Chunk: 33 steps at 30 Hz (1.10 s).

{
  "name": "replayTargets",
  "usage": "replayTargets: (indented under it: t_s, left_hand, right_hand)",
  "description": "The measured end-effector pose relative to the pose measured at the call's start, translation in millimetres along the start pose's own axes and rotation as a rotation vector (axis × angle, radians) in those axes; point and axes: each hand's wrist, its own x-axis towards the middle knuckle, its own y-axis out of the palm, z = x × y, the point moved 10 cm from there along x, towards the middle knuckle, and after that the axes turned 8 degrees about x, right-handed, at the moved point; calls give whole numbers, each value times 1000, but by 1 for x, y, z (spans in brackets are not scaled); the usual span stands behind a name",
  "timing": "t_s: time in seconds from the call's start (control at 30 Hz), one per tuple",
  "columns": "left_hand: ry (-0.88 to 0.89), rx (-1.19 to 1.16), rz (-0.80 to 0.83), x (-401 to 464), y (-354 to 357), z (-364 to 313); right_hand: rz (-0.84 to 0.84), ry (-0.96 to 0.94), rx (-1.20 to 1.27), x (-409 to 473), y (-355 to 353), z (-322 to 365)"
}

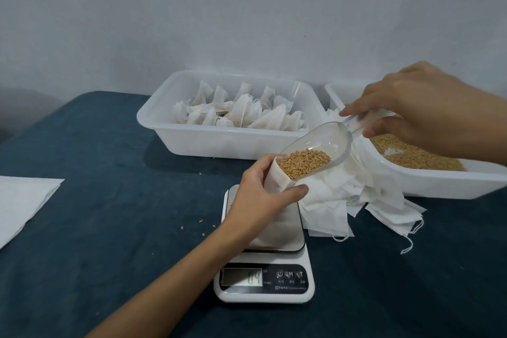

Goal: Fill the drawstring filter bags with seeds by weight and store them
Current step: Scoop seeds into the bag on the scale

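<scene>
From my seat, the white sheet (24, 200) at the far left is cut off by the frame edge, so I can't say what it is. The scale (264, 263) readout is too washed out for me to read, and my left forearm covers part of its steel platter. The left tray (192, 140) holds a heap of filled, cinched filter bags (241, 112). My left hand (263, 200) is curled around an open filter bag (275, 181) above the scale, thumb pinching its mouth wide. The clear scoop (318, 149) tilts into that mouth, golden-brown seeds (304, 163) piled at its lip. A loose pile of flat empty bags (356, 195) (drawstrings trailing) lies just right of the scale. My right hand (417, 110) grips the scoop's handle, hiding much of the seed tray (439, 184), which runs off the right edge.
</scene>
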Motion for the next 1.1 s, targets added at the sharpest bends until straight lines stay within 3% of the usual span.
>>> replayTargets:
  t_s: [1.1]
  left_hand:
    - [-72, -32, 58, 0, -5, -4]
  right_hand:
    - [-3, 17, -46, 5, -3, 14]
